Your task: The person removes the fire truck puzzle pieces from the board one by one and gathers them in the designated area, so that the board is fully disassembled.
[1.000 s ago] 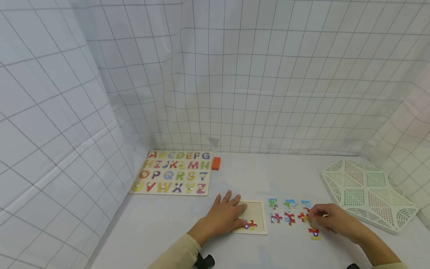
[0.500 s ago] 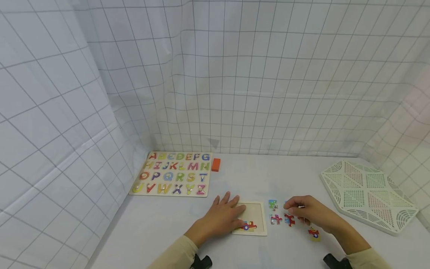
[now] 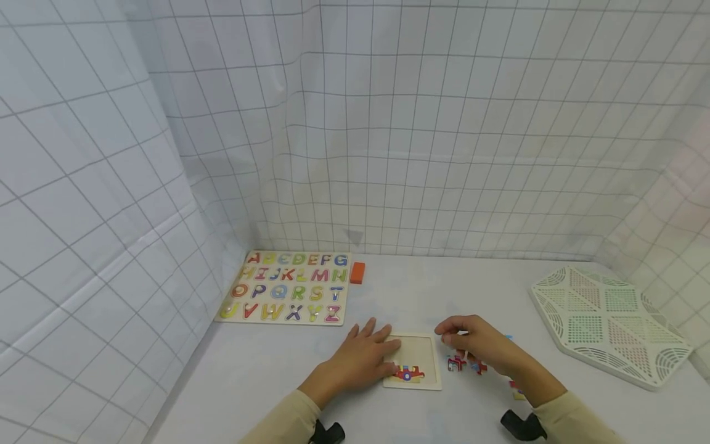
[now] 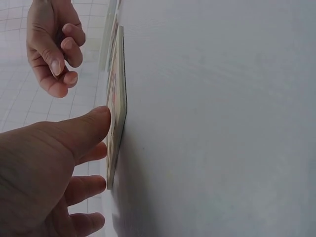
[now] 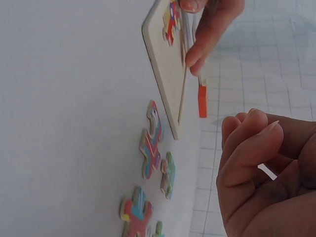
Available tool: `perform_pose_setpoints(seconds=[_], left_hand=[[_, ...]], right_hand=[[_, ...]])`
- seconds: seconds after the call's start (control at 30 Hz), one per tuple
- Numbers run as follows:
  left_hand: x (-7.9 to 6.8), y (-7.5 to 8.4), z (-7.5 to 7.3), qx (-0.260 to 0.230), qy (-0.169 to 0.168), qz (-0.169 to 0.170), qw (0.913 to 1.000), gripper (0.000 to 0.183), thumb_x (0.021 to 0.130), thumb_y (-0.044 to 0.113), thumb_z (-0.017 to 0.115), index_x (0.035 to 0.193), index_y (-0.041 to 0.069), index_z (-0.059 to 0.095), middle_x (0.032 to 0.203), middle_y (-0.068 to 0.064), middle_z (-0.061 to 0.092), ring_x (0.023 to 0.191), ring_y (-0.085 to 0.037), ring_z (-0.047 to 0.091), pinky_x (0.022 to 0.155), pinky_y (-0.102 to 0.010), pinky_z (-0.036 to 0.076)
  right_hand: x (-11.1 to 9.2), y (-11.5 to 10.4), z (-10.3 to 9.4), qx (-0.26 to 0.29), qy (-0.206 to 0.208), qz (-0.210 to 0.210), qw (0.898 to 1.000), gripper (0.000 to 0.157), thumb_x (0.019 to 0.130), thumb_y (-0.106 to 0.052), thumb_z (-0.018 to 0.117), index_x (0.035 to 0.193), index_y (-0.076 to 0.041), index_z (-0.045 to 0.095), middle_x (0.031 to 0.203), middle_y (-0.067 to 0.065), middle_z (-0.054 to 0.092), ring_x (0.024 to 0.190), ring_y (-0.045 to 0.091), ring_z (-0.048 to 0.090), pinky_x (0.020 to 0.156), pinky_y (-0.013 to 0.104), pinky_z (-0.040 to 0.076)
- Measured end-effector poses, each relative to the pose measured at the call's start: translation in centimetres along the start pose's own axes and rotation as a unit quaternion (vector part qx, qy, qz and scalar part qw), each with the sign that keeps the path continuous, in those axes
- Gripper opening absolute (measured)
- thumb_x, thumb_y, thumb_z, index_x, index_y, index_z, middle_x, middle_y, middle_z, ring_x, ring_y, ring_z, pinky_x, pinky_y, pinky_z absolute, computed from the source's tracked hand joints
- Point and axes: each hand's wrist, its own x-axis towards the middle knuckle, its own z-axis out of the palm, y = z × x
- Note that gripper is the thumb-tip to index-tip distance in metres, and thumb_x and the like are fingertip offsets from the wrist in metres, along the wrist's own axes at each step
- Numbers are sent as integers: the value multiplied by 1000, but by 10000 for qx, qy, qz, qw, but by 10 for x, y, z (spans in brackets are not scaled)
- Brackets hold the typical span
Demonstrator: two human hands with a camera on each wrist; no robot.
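My left hand [image 3: 363, 359] lies with spread, straight fingers on the left side of a small wooden puzzle tray [image 3: 423, 351]. Joined jigsaw pieces [image 3: 409, 374] showing red, blue and yellow sit along the tray's lower edge, partly covered by the thumb. My right hand [image 3: 481, 343] hovers above the loose pieces, just right of the tray, its fingers loosely curled and nothing visible between them. Below it lie a red and white jigsaw piece [image 3: 456, 362] and a red and blue one [image 3: 479, 367]. In the right wrist view a green piece [image 5: 169, 175] lies flat beside them.
An alphabet board [image 3: 284, 287] stands at the back left, with an orange block [image 3: 357, 272] by its corner. To the right lies a white perforated panel [image 3: 610, 324]. Another jigsaw piece [image 3: 517, 391] rests near the right forearm. Gridded white curtains [image 3: 421, 154] enclose the table.
My right hand has moved left from the rightmost loose pieces, across the others, to near the tray's right edge. The left hand has slid very slightly left on the tray.
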Motion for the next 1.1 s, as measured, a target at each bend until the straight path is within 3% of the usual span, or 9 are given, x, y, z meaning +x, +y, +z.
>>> perform_pose_setpoints(seconds=[0.23, 0.47, 1.1], left_hand=[[0, 1, 1, -46, -57, -67, 10000, 51, 99, 48, 63, 147, 31, 57, 160, 0, 44, 152, -36, 29, 119, -61, 27], [-1, 1, 1, -20, -53, -37, 10000, 51, 99, 48, 63, 147, 31, 57, 160, 0, 44, 152, -36, 30, 119, -61, 27], [2, 2, 0, 59, -31, -38, 10000, 51, 98, 49, 63, 146, 32, 58, 158, 0, 46, 151, -38, 32, 117, -63, 29]], right_hand=[[11, 5, 27, 55, -445, -173, 9988, 22, 100, -13, 64, 118, -1, 67, 96, 9, 60, 62, 16, 50, 50, 26, 42], [13, 6, 44, -16, -562, -110, 9984, 25, 95, -8, 64, 119, -2, 68, 94, 6, 59, 63, 16, 50, 48, 26, 41], [11, 1, 50, -156, -744, -114, 9970, 21, 97, -12, 67, 115, -2, 70, 83, 3, 62, 59, 13, 52, 45, 23, 36]])
